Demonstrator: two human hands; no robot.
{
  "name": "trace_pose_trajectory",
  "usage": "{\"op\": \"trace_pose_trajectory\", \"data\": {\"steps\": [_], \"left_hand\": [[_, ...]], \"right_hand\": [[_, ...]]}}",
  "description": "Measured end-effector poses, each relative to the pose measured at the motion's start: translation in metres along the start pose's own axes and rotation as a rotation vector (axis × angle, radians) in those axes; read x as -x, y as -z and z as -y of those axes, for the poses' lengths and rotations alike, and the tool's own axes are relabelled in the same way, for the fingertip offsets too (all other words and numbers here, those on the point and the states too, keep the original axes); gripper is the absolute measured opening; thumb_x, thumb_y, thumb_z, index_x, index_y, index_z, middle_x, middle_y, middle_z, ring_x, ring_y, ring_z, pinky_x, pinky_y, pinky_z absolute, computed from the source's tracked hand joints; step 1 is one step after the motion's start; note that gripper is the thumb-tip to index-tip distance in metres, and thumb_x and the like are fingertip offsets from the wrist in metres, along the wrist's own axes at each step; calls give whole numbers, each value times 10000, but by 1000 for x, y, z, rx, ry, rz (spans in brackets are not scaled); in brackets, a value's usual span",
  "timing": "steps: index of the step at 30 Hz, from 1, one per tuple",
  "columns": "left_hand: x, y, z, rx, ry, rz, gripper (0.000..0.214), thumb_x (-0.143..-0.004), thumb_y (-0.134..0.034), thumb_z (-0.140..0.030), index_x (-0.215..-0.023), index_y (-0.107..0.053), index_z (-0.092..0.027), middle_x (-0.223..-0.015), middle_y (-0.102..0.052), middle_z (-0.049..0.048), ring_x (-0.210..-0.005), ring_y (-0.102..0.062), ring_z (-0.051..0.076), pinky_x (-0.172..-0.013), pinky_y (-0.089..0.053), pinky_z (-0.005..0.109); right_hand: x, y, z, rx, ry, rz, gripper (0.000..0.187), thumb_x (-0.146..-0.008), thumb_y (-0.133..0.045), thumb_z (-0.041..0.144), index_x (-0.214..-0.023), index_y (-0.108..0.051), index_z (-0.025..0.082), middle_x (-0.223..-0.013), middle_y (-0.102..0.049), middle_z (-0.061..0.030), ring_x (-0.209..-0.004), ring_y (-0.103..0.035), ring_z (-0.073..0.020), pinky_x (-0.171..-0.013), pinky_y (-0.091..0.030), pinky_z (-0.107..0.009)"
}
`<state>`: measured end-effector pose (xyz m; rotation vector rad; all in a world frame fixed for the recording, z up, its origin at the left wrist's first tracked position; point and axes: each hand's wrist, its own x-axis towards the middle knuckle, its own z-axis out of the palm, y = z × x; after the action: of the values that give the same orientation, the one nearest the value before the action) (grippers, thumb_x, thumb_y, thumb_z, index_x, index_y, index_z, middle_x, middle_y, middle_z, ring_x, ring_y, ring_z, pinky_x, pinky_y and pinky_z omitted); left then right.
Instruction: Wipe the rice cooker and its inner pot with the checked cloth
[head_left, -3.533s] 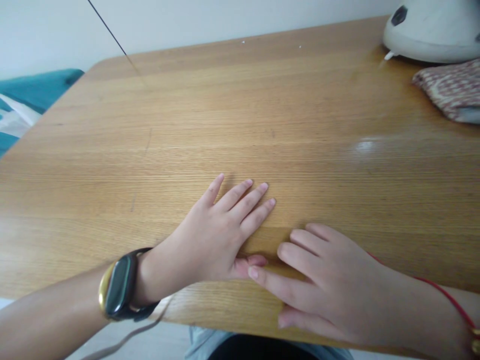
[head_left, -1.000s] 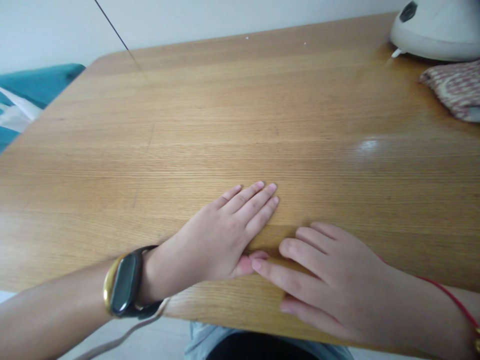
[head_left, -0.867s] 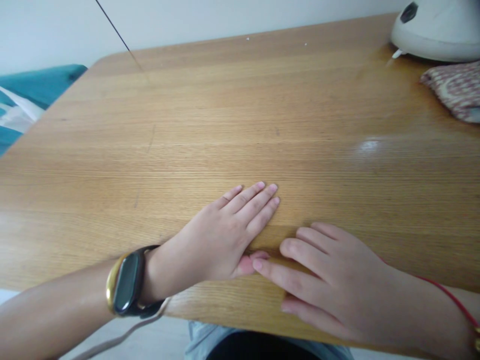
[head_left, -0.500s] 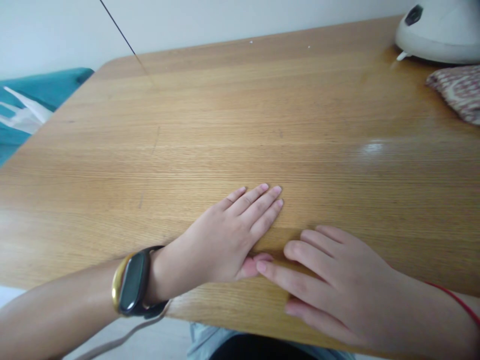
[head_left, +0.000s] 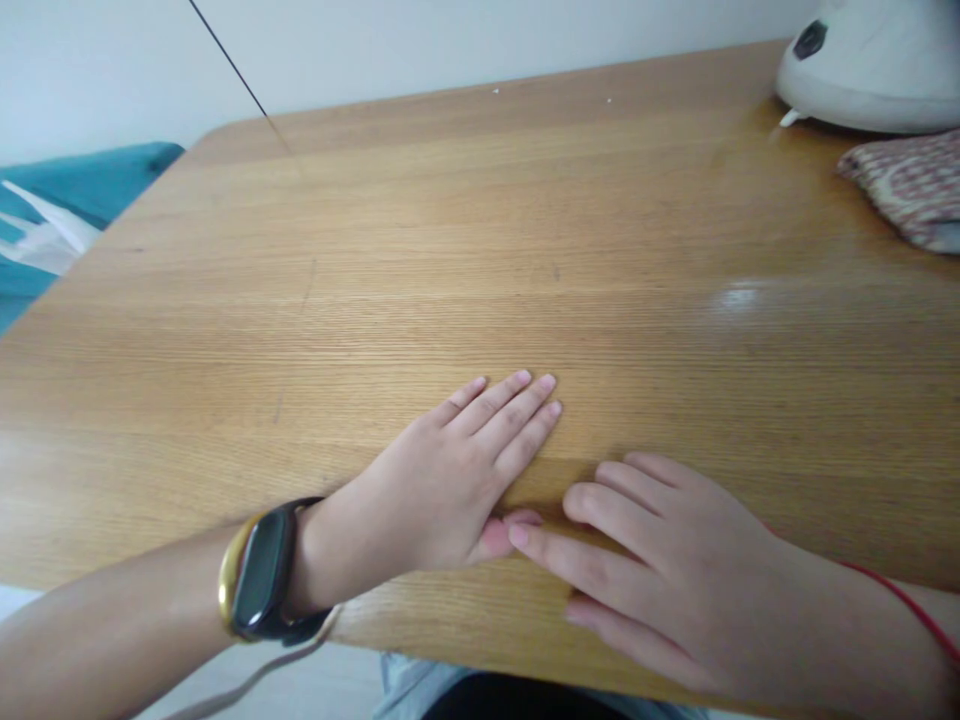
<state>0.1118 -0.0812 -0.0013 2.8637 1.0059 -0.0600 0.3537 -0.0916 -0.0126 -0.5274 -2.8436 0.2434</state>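
Below watch (head_left: 259, 580), grey cable (head_left: 255, 675) hanging past bench (head_left: 450, 250) edge: may snag if wrist pulls back. Left hand (head_left: 442, 490) flat on bench, fingers together, empty. Right hand (head_left: 675, 570) flat near front edge, fingers slightly apart, empty; glossy top, may slip.

Most of the counter (head_left: 420, 250) is open wood: from the left edge across the middle to the far edge a hand can pass freely. The left hand (head_left: 435, 490) and the right hand (head_left: 675, 570) lie flat by the near edge and their fingertips meet, so each one bars the other's way inward. The far right corner is closed by a white appliance (head_left: 877, 70) and, just in front of it, a patterned cloth (head_left: 907, 185). A thin dark cord (head_left: 232, 65) comes down at the far left corner.
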Motion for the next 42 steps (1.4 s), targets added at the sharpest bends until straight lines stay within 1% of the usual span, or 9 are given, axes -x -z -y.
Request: {"op": "trace_pose_trajectory", "data": {"steps": [5,10,12,17,19,23,26,32,42], "left_hand": [[0,1,1,11,-2,2,827,-993,-366,-617,-1584,-242,-53,-1664,-178,183,-1549,-162,308,-1249,-202,455],[0,1,1,20,-1,3,823,-988,-392,-607,-1588,-237,-65,-1666,-178,176,-1549,-162,307,-1245,-216,457],[0,1,1,24,1,-2,797,-992,-396,-580,-1586,-247,-69,-1663,-195,173,-1547,-173,304,-1243,-222,458],[-2,2,-1,12,23,-19,749,-1013,-365,-557,-1575,-284,-68,-1657,-220,168,-1540,-204,299,-1242,-233,453],[-2,2,-1,10,22,-17,760,-1011,-367,-566,-1574,-285,-63,-1654,-222,170,-1538,-210,304,-1239,-242,459],[-2,1,-1,11,22,-21,758,-1007,-379,-559,-1569,-295,-57,-1651,-230,172,-1535,-219,309,-1234,-258,464],[-1,1,-1,14,22,-25,750,-1010,-368,-552,-1571,-289,-59,-1653,-223,166,-1537,-214,307,-1235,-258,467],[-2,2,-2,2,21,-15,755,-999,-406,-543,-1576,-281,-72,-1669,-164,145,-1538,-208,307,-1244,-241,452],[-1,2,-2,-9,35,11,763,-1007,-371,-552,-1595,-234,-85,-1670,-174,137,-1550,-167,286,-1251,-211,439]], "right_hand": [[0,1,0,10,-5,-5,437,-959,-536,338,-1389,-571,266,-844,-622,-33,-746,-479,-172,-722,-313,-333],[0,1,0,-13,-7,-3,463,-951,-550,347,-1407,-551,268,-870,-629,-29,-751,-495,-181,-722,-335,-342],[0,1,1,-33,-25,-20,461,-958,-529,352,-1404,-550,237,-901,-641,-40,-776,-518,-188,-734,-361,-348],[-2,1,0,-68,-121,-65,488,-977,-457,338,-1387,-538,87,-972,-661,-97,-834,-572,-213,-745,-428,-364],[-3,0,-1,-71,-131,-70,493,-980,-450,347,-1377,-543,69,-966,-661,-105,-824,-577,-217,-728,-440,-363],[-4,-1,-2,-98,-131,-54,474,-977,-455,353,-1365,-569,106,-941,-654,-94,-804,-577,-213,-714,-448,-357],[-3,-1,-1,-95,-133,-42,478,-974,-457,345,-1368,-570,99,-935,-654,-99,-797,-576,-213,-711,-448,-358],[-4,1,-1,-119,-137,-43,441,-968,-475,340,-1341,-595,134,-922,-657,-84,-786,-570,-209,-709,-435,-354],[-3,1,-1,-152,-149,-31,371,-955,-509,325,-1271,-638,179,-925,-658,-66,-800,-563,-198,-729,-419,-348]]}}
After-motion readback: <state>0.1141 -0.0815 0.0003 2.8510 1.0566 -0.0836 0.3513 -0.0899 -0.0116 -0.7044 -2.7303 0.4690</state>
